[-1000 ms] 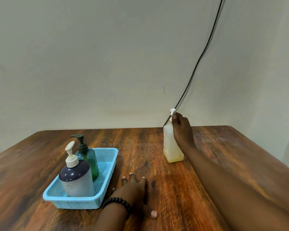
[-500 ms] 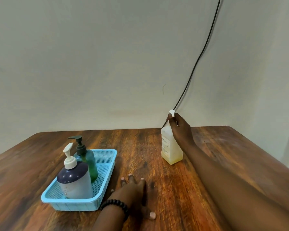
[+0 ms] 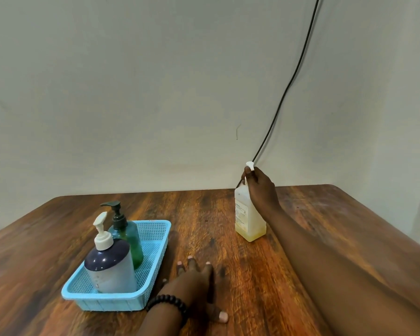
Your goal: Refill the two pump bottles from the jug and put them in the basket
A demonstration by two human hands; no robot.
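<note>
**Both bottles in the basket, jug set down at the far side**

Two pump bottles upright in the blue basket [image 3: 153,241] at the near left of the table [image 3: 325,214]: a grey bottle with a dark shoulder [image 3: 110,267] at the front, a green bottle [image 3: 129,238] just behind and touching or nearly so. Long axes vertical on both; white nozzle of the front one tipped up and away, black nozzle of the rear one pointing left.

Jug [image 3: 249,219] upright on the table, well apart from the basket, toward the far right, close to the wall. Long axis vertical, white cap at the top, only a shallow layer of yellowish liquid visible at the bottom. Right hand [image 3: 260,187] wrapped around the neck and upper shoulder, fingers [image 3: 249,171] curled about the cap. Left hand [image 3: 194,282] flat on the table just right of the basket, fingers spread and relaxed, holding nothing; beaded bracelet [image 3: 166,303] at the wrist.

Judged as nearly done: refilling looks finished, bottles placed.

Handling, as a guess: jug light now, thin plastic walls likely to flex under a squeeze, possibly slick if soap has run down the side; best held at the neck or low around the body. Filled bottles heavier and top-heavy at the pumps; better gripped around the body than by the nozzle. Black cable [image 3: 289,83] hanging down the wall behind the jug.
</note>
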